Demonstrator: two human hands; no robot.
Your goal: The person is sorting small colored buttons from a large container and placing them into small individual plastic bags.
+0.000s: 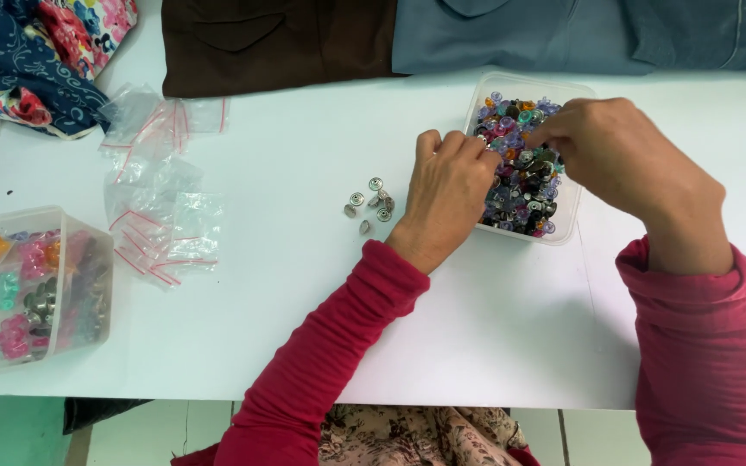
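A clear plastic tub full of small coloured and metal snap buttons stands on the white table. My left hand rests at the tub's left rim, its fingertips curled into the buttons. Over the tub hovers my right hand, thumb and fingers pinched together among the buttons at its top; whether a button sits in the pinch is hidden. Several loose silver metal buttons lie on the table just left of my left hand. Both arms wear red sleeves.
A second clear tub of sorted coloured buttons stands at the left edge. Small zip bags lie in a heap beside it. Brown cloth, blue cloth and patterned fabric line the far edge.
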